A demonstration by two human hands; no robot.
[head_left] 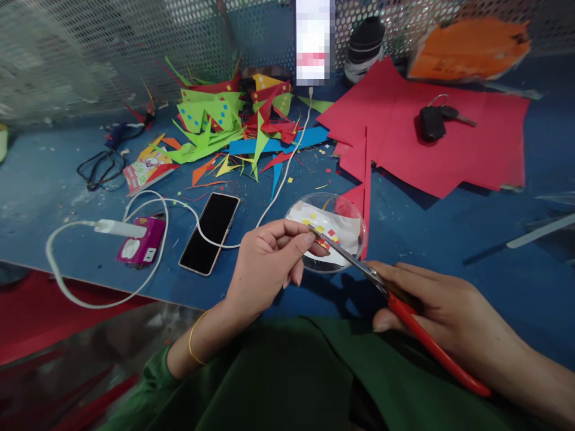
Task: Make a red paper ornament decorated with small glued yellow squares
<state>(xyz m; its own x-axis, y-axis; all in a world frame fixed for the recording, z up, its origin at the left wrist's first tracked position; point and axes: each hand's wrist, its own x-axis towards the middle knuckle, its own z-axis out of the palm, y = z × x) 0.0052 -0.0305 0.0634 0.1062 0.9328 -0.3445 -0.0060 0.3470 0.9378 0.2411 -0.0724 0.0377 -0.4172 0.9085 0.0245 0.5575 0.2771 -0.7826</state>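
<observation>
The right hand (431, 299) is clamped around red-handled scissors (399, 307) at four o'clock; the left hand (272, 257) pinches by the blade tips, its hold unclear. Beneath sits a clear round dish (327, 270); red paper sheets (476, 137) lie at two o'clock.

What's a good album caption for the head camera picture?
Red-handled metal scissors in the right hand point toward the left hand over a round clear dish.

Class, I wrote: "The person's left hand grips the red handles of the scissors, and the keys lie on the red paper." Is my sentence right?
Not quite. The head view shows the right hand gripping the red handles of the scissors; the keys do lie on the red paper.
</observation>
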